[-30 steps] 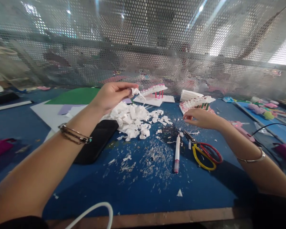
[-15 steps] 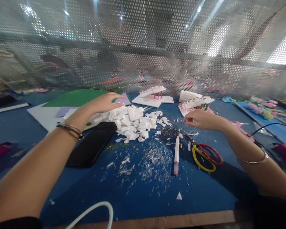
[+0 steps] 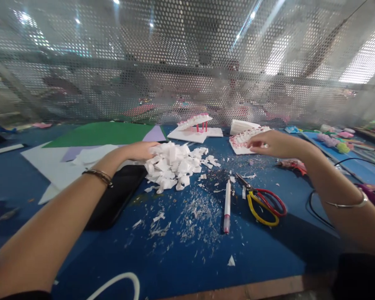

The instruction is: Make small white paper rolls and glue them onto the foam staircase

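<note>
On the blue table [image 3: 112, 250], the left hand [image 3: 139, 151] lies with its grip loose and open, fingertips against the left edge of a pile of white paper scraps [image 3: 175, 164]. Right of the pile, the right hand [image 3: 275, 143] curls its fingers onto a white-and-pink foam model [image 3: 240, 146]. Whether that grip has closed on it cannot be told. Scissors [image 3: 265, 202] lie near the pile's right.
</note>
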Motion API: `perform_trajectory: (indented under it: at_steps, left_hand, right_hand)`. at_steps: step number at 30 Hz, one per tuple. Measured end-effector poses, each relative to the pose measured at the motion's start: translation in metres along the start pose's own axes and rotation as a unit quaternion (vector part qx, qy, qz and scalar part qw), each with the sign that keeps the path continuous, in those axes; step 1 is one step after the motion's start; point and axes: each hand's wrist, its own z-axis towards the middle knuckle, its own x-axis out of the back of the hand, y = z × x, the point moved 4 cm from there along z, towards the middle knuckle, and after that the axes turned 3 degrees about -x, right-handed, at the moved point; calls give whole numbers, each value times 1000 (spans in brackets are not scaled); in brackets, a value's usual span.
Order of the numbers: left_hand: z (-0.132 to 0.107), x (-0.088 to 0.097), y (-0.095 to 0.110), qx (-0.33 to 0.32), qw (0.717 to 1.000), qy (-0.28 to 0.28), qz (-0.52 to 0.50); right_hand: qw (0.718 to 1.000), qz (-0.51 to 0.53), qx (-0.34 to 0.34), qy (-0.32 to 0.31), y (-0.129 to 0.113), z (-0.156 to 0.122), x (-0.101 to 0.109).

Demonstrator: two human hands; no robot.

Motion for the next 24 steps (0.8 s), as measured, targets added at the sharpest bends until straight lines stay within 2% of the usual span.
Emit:
perform_trajectory:
  at_steps: [3,7,10,12,15,19,21,24]
  left_hand:
    - [1,11,6,21,1000,16,14]
    - [4,33,12,39,991,117,47]
    - [5,40,26,24,985,152,78]
    - [5,35,44,-11,987,136,90]
    - [3,14,80,-94,990,57,90]
    - [-2,-18,119,-185,979,-37,80]
    - [-2,-26,127,-199,975,-50,79]
    - [1,-29,126,-198,976,-39,83]
  right_hand:
    - [994,-30,-80,67,31,-2,29]
    - [958,-63,-217,176,92,-3,59]
    - [941,-64,-283,173,134,6,58]
    - [943,-56,-301,134,152,18,49]
    - [948,-57,-302,78,162,43,32]
    - [954,-63,-291,40,155,87,11]
    - [956,-61,-286,34,149,109,2]
    - [958,-50,-279,35,141,137,-11]
